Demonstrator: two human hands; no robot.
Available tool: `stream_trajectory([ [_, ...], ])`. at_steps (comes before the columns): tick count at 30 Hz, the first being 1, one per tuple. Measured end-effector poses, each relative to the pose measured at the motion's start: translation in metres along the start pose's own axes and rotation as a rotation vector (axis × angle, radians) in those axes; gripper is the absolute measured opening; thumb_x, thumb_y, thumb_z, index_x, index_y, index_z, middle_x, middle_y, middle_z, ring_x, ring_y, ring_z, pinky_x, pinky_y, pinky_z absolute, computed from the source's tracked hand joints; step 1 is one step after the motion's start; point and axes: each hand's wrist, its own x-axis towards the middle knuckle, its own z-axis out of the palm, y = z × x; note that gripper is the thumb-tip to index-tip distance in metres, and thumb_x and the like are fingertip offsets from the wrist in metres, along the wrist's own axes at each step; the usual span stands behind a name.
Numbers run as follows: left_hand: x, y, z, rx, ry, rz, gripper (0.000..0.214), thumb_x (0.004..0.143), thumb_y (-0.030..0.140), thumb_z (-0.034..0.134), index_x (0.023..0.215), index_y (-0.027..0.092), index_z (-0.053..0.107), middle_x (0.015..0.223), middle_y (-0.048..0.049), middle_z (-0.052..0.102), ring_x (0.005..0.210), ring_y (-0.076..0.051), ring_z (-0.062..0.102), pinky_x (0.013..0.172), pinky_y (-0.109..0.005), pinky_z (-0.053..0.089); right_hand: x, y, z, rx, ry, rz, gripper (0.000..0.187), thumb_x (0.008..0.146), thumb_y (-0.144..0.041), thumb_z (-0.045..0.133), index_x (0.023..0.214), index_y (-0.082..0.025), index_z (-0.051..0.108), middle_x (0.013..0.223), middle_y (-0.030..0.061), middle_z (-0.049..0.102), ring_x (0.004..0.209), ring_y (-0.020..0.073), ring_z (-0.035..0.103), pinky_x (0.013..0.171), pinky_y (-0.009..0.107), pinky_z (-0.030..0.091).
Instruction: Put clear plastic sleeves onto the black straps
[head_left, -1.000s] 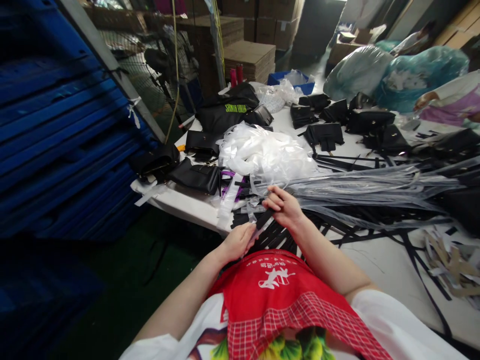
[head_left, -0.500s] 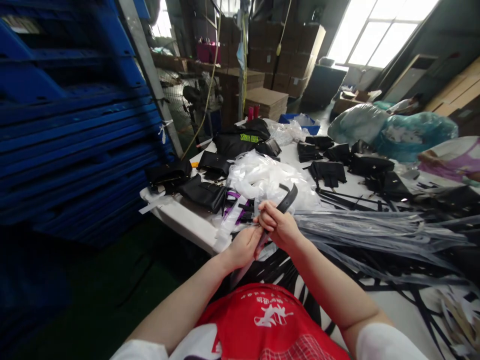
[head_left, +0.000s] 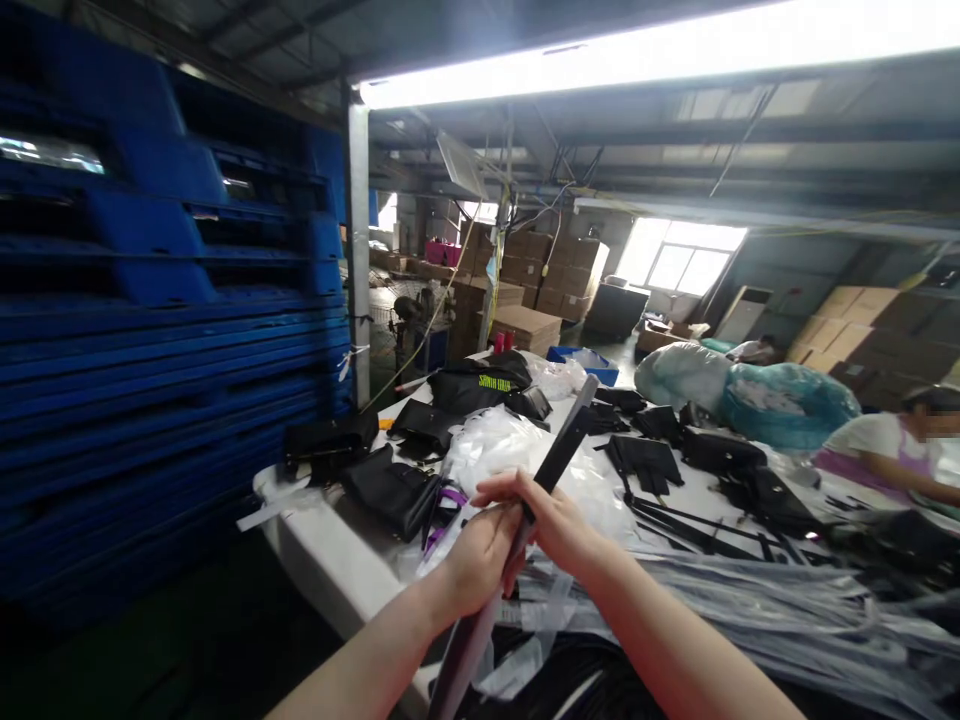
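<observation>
A long black strap slants between my two hands, its upper part standing up to the right and its lower part hanging toward my body. My left hand is wrapped round its middle. Just beside it, my right hand closes on the strap from the other side, with the fingers lying over my left hand. Behind them lies a heap of white translucent plastic strips. To the right of my hands, more straps in clear plastic sleeves spread over the table.
Black bags lie left of the heap, and more black bags lie to the right. Blue pallets are stacked at the left, past the white table edge. A co-worker sits at the far right, near stuffed plastic sacks.
My view has tilted up, showing the ceiling light. The strap's upper part, curled over before, now stands straighter and reaches higher above my hands. Both hands still hold it.
</observation>
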Motion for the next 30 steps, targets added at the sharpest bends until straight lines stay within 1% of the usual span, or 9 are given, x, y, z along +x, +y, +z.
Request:
stream_trajectory([
  [2, -0.001, 0.004, -0.002, 0.027, -0.011, 0.011, 0.053, 0.091, 0.068, 0.038, 0.074, 0.019, 0.047, 0.046, 0.0044, 0.044, 0.034, -0.009, 0.039, 0.035, -0.021, 0.03, -0.003, 0.0, -0.001, -0.06, -0.001, 0.007, 0.049, 0.087, -0.061, 0.056, 0.108, -0.019, 0.071, 0.103, 0.0091, 0.072, 0.066, 0.0173, 0.067, 0.056, 0.029, 0.049],
  [5, -0.01, -0.002, -0.007, 0.077, -0.042, -0.038, 0.055, 0.092, 0.068, 0.035, 0.074, 0.018, 0.048, 0.047, 0.004, 0.045, 0.034, -0.008, 0.039, 0.035, -0.02, 0.028, -0.003, -0.007, -0.018, 0.015, 0.143, -0.14, 0.041, 0.083, -0.052, 0.068, 0.106, -0.018, 0.071, 0.085, 0.0059, 0.073, 0.079, 0.0183, 0.067, 0.069, 0.028, 0.05],
  [8, -0.017, -0.014, -0.009, 0.101, -0.074, -0.079, 0.055, 0.093, 0.067, 0.034, 0.076, 0.018, 0.05, 0.046, 0.0044, 0.044, 0.035, -0.009, 0.039, 0.036, -0.021, 0.03, -0.002, -0.014, -0.044, 0.138, 0.291, -0.204, 0.041, 0.085, -0.053, 0.065, 0.101, -0.016, 0.072, 0.076, 0.0052, 0.072, 0.077, 0.0177, 0.067, 0.076, 0.03, 0.05],
  [11, -0.02, -0.021, -0.009, 0.088, -0.113, -0.082, 0.054, 0.094, 0.065, 0.033, 0.077, 0.017, 0.051, 0.048, 0.0045, 0.045, 0.037, -0.009, 0.041, 0.037, -0.021, 0.031, -0.001, -0.014, -0.061, 0.149, 0.359, -0.195, 0.042, 0.085, -0.055, 0.063, 0.096, -0.016, 0.072, 0.076, 0.006, 0.072, 0.074, 0.0186, 0.068, 0.078, 0.033, 0.05],
  [16, -0.018, -0.021, -0.01, 0.092, -0.124, -0.096, 0.054, 0.094, 0.065, 0.031, 0.079, 0.017, 0.051, 0.05, 0.0047, 0.046, 0.037, -0.01, 0.043, 0.038, -0.021, 0.032, -0.004, 0.001, -0.059, 0.154, 0.348, -0.168, 0.045, 0.088, -0.057, 0.057, 0.097, -0.015, 0.072, 0.078, 0.0065, 0.073, 0.075, 0.0191, 0.069, 0.081, 0.034, 0.051],
  [20, -0.017, -0.02, -0.012, 0.167, -0.138, -0.093, 0.053, 0.096, 0.063, 0.027, 0.08, 0.018, 0.051, 0.051, 0.0046, 0.046, 0.039, -0.01, 0.043, 0.04, -0.022, 0.032, -0.006, 0.008, -0.053, 0.162, 0.306, -0.15, 0.047, 0.09, -0.055, 0.054, 0.111, -0.015, 0.067, 0.085, 0.0083, 0.075, 0.078, 0.0203, 0.07, 0.079, 0.034, 0.052],
  [23, -0.019, -0.02, -0.014, 0.27, -0.147, -0.079, 0.053, 0.099, 0.059, 0.024, 0.076, 0.018, 0.05, 0.049, 0.0045, 0.045, 0.041, -0.011, 0.044, 0.045, -0.023, 0.034, -0.007, 0.002, -0.063, 0.147, 0.425, -0.28, 0.047, 0.088, -0.053, 0.057, 0.121, -0.019, 0.058, 0.09, 0.0065, 0.075, 0.074, 0.0187, 0.071, 0.075, 0.032, 0.053],
  [27, -0.023, -0.017, -0.013, 0.385, -0.163, -0.075, 0.052, 0.1, 0.056, 0.023, 0.071, 0.019, 0.046, 0.047, 0.0039, 0.046, 0.042, -0.012, 0.044, 0.048, -0.024, 0.034, -0.01, -0.011, -0.088, 0.026, 0.587, -0.454, 0.055, 0.088, -0.048, 0.06, 0.136, -0.026, 0.044, 0.092, 0.0025, 0.074, 0.069, 0.0164, 0.071, 0.07, 0.031, 0.054],
  [30, -0.023, -0.017, -0.011, 0.416, -0.169, -0.077, 0.051, 0.1, 0.055, 0.023, 0.069, 0.02, 0.044, 0.048, 0.0037, 0.046, 0.042, -0.012, 0.044, 0.048, -0.024, 0.033, -0.013, -0.012, -0.099, -0.071, 0.649, -0.491, 0.05, 0.089, -0.045, 0.061, 0.133, -0.025, 0.048, 0.088, 0.0013, 0.073, 0.067, 0.0153, 0.07, 0.07, 0.031, 0.054],
])
